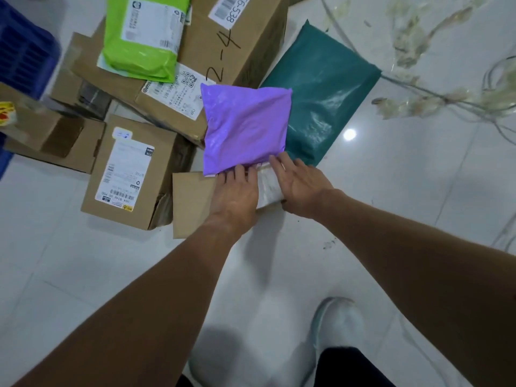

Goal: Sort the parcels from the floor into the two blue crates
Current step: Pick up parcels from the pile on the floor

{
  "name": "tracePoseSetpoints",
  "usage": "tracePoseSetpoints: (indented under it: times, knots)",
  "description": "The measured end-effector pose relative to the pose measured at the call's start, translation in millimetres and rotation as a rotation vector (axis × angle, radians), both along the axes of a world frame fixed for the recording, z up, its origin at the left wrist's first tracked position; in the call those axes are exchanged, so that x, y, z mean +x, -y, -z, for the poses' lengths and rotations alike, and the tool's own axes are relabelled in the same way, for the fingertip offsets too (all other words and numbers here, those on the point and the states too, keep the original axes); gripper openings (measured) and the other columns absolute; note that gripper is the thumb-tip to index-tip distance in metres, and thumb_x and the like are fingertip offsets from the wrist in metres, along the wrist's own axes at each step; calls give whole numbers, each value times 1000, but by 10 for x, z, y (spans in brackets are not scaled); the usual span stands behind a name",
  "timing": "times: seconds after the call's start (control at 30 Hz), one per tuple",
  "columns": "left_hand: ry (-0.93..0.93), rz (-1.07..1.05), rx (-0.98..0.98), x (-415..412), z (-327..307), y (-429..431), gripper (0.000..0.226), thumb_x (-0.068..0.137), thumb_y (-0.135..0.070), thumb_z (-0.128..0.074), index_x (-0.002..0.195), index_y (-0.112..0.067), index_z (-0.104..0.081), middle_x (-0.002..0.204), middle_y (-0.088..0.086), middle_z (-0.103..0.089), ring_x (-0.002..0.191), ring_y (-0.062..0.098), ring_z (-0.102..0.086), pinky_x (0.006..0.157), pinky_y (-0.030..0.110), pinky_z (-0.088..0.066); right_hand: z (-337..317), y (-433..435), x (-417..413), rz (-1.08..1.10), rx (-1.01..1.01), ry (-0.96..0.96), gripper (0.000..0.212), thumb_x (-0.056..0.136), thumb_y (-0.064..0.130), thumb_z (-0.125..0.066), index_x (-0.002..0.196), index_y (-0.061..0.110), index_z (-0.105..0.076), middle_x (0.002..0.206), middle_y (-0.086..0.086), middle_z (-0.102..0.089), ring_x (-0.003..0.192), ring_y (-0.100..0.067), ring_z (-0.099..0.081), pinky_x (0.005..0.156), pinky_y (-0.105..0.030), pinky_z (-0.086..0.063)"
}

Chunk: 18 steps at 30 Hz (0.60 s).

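Observation:
A purple poly-bag parcel (pixel 245 129) lies on the white floor, overlapping a dark green bag parcel (pixel 321 88) to its right. Both my hands reach its near edge. My left hand (pixel 237 194) lies flat, fingertips under or at the purple edge, over a small flat cardboard parcel (pixel 190 202). My right hand (pixel 301 185) is spread beside it, fingers touching the purple bag and a white wrapped parcel (pixel 268 188) between the hands. Neither hand clearly grips anything. A blue crate (pixel 25 48) shows at the top left edge.
Cardboard boxes crowd the left: a labelled one (pixel 125 174), a large one marked "2-4" (pixel 223 37) with a lime-green bag (pixel 145 34) on it, and smaller ones (pixel 50 135). Bare floor tiles (pixel 418 191) lie to the right. My shoe (pixel 335 328) is below.

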<state>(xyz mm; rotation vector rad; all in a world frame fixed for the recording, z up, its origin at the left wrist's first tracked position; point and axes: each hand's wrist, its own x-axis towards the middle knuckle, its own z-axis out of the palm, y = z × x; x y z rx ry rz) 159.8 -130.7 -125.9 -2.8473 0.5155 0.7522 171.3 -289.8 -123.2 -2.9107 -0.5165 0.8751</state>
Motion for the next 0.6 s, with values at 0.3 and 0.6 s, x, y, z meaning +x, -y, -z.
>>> tracePoseSetpoints:
  times: [0.3, 0.6]
  knots:
    - [-89, 4, -147, -41, -1042, -58, 84, 71, -48, -78, 134, -11, -37, 126, 8, -40, 112, 26, -48, 89, 35, -40, -1002, 103, -60, -16, -12, -16, 78, 70, 24, -76, 136, 16, -36, 131, -6, -37, 99, -27, -56, 77, -38, -47]
    - [-130, -168, -221, -138, -3281, -209, 82, 71, -46, -78, 134, -14, -37, 129, 6, -38, 106, 24, -54, 80, 34, -47, -3260, -11, -18, -136, -25, 6, 84, 75, 32, -76, 142, 15, -29, 139, -8, -34, 109, -26, -54, 84, -36, -47]
